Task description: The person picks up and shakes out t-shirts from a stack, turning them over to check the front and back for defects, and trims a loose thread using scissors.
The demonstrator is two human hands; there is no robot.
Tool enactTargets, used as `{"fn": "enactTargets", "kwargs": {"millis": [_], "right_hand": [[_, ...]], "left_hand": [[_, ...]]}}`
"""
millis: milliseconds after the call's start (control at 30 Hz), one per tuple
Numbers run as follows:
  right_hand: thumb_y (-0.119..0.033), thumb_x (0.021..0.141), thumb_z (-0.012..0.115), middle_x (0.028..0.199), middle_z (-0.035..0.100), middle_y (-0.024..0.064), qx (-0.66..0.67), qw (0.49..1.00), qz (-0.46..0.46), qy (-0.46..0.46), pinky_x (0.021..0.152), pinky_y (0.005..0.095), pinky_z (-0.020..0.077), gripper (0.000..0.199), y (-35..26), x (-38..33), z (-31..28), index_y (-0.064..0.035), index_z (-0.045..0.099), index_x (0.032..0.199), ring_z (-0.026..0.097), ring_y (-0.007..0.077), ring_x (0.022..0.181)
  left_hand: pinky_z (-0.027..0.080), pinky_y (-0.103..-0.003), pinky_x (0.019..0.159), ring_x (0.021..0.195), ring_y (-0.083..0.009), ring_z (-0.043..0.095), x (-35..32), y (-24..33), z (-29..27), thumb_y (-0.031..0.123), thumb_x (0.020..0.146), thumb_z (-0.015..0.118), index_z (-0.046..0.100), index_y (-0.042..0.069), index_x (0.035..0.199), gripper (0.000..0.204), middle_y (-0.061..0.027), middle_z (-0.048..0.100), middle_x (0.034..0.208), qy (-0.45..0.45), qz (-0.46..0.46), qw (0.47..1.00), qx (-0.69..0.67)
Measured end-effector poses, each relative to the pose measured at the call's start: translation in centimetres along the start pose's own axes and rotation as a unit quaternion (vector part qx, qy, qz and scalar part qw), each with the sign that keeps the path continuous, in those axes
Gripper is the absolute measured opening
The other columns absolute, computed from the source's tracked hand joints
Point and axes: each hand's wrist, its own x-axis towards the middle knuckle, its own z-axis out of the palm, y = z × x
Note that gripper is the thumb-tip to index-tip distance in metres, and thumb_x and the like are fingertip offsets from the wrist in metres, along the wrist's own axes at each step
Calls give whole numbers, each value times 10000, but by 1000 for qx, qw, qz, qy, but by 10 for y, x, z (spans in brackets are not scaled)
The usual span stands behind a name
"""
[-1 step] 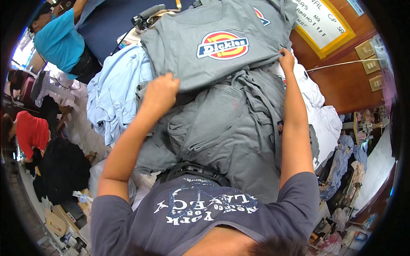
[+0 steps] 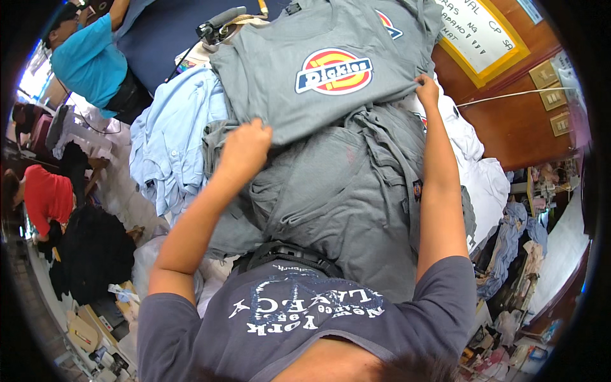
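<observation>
A: whats held rn, can u see from there?
B: yep, L hand n R hand pinching the near edge of a gray shirt, laid over more gray clothes.
A: n around it?
B: lt-blue shirt on L, white clothes on R.

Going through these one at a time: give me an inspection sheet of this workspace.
Surface: mostly hidden under clothing; material cannot be told.
Work items: gray printed shirt, spread out; gray garments bunched nearer the person.
Clutter: light-blue garments at left, white garments at right.
Hands: left hand and right hand both grip the shirt's near edge.
Cables: white cord across wooden panel; black cord at upper left.
Surroundings: person in blue top, person in red top, black fabric pile, all left.
</observation>
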Motion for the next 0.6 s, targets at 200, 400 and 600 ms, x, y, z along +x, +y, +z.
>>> {"fn": "enactTargets", "kwargs": {"millis": [200,400,600], "right_hand": [[40,572,471,859,606,136,120,985,61,-110,789,300,413,345,38,-6,17,-102,635,841,552,257,900],[44,569,473,1136,442,196,31,998,-63,1,919,329,329,444,-15,-18,-39,-119,598,963,373,310,1133],[5,664,523,1205,402,152,65,974,-217,-21,936,361,298,358,-133,-104,-122,-91,559,1007,367,300,1140]], "left_hand": [[481,-382,644,748,-321,584,-8,30,38,79,667,568,567,16,812,157,-161,552,807,-125,-22,992,-14],[445,-389,752,867,-320,559,62,9,-61,332,726,596,570,93,987,356,-151,544,1016,-123,-59,991,-16],[221,-490,962,1235,-332,224,119,-80,64,496,767,474,332,225,1276,593,-128,274,1334,163,-156,970,89]]}}
